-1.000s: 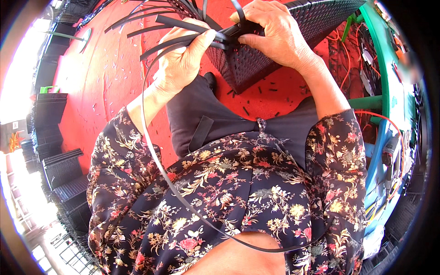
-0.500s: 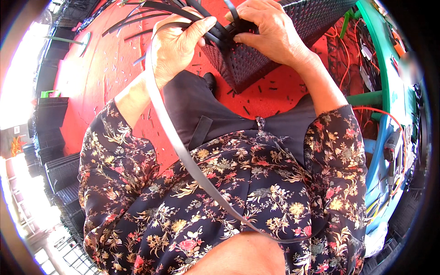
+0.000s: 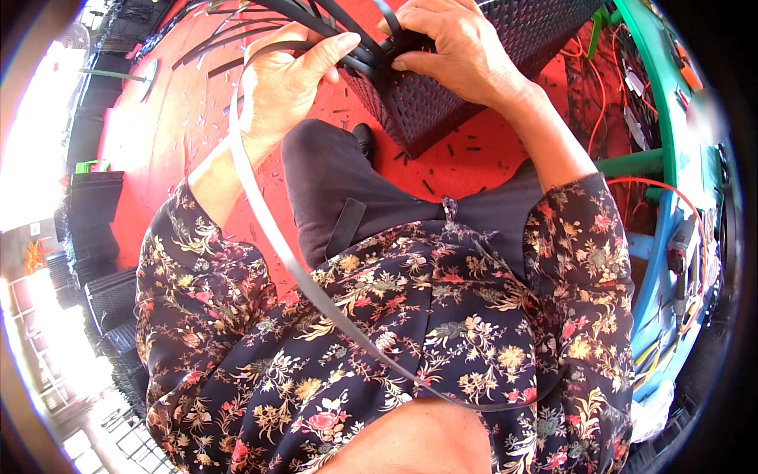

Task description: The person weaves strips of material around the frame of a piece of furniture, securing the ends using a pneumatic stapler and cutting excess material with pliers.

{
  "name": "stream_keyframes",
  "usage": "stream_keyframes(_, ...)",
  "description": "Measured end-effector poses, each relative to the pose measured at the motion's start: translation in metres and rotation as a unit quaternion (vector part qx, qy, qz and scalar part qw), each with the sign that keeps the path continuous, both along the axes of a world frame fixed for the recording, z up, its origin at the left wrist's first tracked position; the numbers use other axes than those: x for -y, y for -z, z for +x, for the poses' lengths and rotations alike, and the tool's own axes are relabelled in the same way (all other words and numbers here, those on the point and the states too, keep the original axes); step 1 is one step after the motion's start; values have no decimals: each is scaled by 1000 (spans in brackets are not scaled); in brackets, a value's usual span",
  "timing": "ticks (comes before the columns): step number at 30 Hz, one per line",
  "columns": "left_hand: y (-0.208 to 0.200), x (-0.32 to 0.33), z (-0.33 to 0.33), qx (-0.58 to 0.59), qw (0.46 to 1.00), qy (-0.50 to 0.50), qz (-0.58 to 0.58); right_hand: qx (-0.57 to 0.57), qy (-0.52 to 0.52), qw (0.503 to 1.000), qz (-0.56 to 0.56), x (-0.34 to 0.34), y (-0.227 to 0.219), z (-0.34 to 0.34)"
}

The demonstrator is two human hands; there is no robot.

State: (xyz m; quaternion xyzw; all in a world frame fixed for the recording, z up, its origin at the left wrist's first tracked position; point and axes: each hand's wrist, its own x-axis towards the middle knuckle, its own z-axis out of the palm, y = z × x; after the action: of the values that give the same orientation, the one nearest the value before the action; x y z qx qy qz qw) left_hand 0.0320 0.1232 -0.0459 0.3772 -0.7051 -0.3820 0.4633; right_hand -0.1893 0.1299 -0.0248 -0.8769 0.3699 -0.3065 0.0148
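Note:
A dark woven basket point(image 3: 442, 103) of flat strips stands tilted in front of me at the top, with loose black strip ends point(image 3: 237, 39) fanning out to the left. My left hand point(image 3: 288, 83) pinches a long flat strip point(image 3: 316, 292) between thumb and fingers, left of the basket's near corner. That strip hangs in a curve down across my lap and bends off to the right. At the basket's edge, my right hand point(image 3: 454, 55) is closed, thumb and fingers gripping the weave where the strips meet. Exactly what lies under its fingertips is partly hidden.
Red floor covering point(image 3: 181, 142) is strewn with small dark strip scraps. On the right stands a green and blue table point(image 3: 671, 158) with tools and orange cable point(image 3: 687, 197). Stacks of dark woven pieces point(image 3: 99, 205) line the left side.
My left hand has shifted slightly left and down, and the long strip swings left with it. My right hand has moved a little left, still at the basket's edge.

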Motion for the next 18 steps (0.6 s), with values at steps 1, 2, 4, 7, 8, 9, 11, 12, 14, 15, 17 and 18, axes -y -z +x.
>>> stream_keyframes(1,-2,-1,2,4,1000,5,-5,9,-5,1000,-2,0,0,0)
stream_keyframes(2,-4,-2,3,8,1000,11,-10,11,-6,1000,-1,0,0,0)
stream_keyframes(4,-7,-3,5,8,999,28,-13,14,-6,1000,1,1,0,0)
stream_keyframes(7,-4,-7,6,-6,998,54,-10,12,-13,1000,-10,3,5,-1)
stream_keyframes(8,0,-9,6,-13,998,56,-10,11,-13,1000,-8,3,6,0)
stream_keyframes(9,2,-11,7,-19,998,58,-9,9,-14,1000,-6,3,8,0)
stream_keyframes(11,0,-11,7,-26,996,79,-9,10,-11,1000,-7,4,8,0)
stream_keyframes(12,-1,-11,8,-30,996,89,-8,12,-10,1000,-9,5,8,0)
stream_keyframes(14,8,-11,7,-57,995,80,-7,8,-13,1000,-9,5,10,0)
stream_keyframes(15,11,-12,7,-71,995,75,-6,7,-15,1000,-8,5,11,1)
stream_keyframes(17,12,-12,5,-60,995,77,21,8,-14,1000,-4,4,12,-1)
stream_keyframes(18,12,-13,4,-55,995,78,35,10,-13,1000,-1,4,12,-1)
